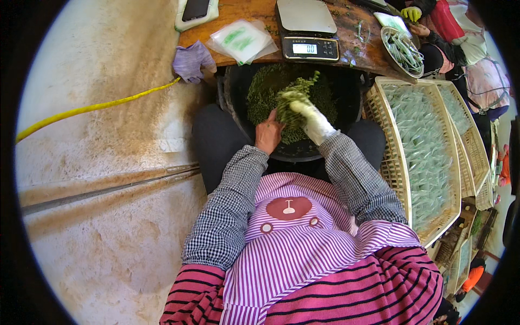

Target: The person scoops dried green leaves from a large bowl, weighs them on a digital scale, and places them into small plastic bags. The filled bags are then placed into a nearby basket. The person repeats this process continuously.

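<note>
A black tub [230, 116] stands between my knees, with loose sprigs of small green berries [262, 92] in it. Over the tub, my right hand [313, 118], in a pale glove, is closed round a bunch of green berry sprigs [297, 96]. The bunch is slightly smeared by motion. My bare left hand [269, 134] is lower and just to the left, over the near part of the tub, its fingers curled beside the bunch. Its fingertips are partly hidden, and what they hold cannot be made out.
Beyond the tub, a wooden table [249, 11] carries a digital scale [307, 32], clear bags [242, 42] and a phone [195, 9]. A bowl of packets [402, 51] sits at its right. Cream crates [406, 162] of filled bags stand right; a yellow hose [97, 106] lies left. Another person's gloved hand [411, 13] shows far right.
</note>
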### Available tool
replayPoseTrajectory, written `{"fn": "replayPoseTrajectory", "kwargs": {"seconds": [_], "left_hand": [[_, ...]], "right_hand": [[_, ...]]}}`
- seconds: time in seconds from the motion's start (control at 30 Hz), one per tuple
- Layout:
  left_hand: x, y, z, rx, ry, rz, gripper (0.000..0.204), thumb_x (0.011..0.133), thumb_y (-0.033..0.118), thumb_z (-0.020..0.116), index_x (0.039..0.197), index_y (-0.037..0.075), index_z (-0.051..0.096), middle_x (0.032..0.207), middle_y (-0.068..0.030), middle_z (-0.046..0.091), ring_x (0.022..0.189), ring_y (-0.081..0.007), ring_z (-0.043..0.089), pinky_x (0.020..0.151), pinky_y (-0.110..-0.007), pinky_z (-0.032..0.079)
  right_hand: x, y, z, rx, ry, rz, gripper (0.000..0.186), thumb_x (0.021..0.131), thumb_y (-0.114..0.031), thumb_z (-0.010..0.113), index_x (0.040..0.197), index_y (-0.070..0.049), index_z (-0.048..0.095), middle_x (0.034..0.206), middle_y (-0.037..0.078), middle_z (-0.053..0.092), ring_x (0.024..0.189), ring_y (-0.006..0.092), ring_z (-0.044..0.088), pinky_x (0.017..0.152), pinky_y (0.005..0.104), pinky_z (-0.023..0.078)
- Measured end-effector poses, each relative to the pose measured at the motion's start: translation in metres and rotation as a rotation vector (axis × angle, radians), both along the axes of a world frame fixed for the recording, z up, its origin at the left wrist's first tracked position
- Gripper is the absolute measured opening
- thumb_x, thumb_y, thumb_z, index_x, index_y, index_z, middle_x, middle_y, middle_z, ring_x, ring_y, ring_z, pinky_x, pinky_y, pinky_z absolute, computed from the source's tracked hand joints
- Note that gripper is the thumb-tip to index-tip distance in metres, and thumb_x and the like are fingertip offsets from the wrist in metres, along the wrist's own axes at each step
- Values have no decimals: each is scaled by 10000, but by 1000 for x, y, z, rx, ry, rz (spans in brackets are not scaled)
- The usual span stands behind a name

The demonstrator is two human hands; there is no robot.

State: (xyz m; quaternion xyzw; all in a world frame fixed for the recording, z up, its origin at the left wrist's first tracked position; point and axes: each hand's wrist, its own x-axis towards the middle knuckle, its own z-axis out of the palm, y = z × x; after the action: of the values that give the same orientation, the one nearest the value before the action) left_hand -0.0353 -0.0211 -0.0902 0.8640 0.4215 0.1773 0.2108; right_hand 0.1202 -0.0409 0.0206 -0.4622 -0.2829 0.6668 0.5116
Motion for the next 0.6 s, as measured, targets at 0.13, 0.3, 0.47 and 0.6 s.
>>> {"fn": "replayPoseTrajectory", "kwargs": {"seconds": [0.13,0.3,0.47,0.6], "left_hand": [[-6,-4,0,-109,282,-14,92,740,-10,615,814,29,654,1252,-125,539,679,-272,626,543,-395,518],[-8,-9,30,5,-28,-77,71,740,21,613,794,55,644,1300,-96,499,716,-268,632,608,-387,527],[-8,-9,23,-19,137,-127,62,771,37,603,807,63,646,1332,-97,469,711,-256,637,600,-385,530],[-10,-5,13,19,26,-58,49,784,38,592,798,38,639,1235,-142,542,688,-288,626,611,-392,535]], "right_hand": [[9,2,-16,-32,-490,94,489,813,-179,600,1289,-141,495,1256,37,490,1145,208,454,938,308,388],[7,-16,-38,227,-1433,446,453,710,-32,571,1152,-129,590,1400,197,365,1315,395,298,1062,431,318],[0,-14,-57,-46,-1460,446,370,756,-43,563,1114,-106,628,1348,168,444,1223,329,448,990,376,399],[12,-19,-84,-83,-1055,-205,317,778,-89,558,1085,-42,619,1084,169,611,981,309,601,847,346,478]]}}
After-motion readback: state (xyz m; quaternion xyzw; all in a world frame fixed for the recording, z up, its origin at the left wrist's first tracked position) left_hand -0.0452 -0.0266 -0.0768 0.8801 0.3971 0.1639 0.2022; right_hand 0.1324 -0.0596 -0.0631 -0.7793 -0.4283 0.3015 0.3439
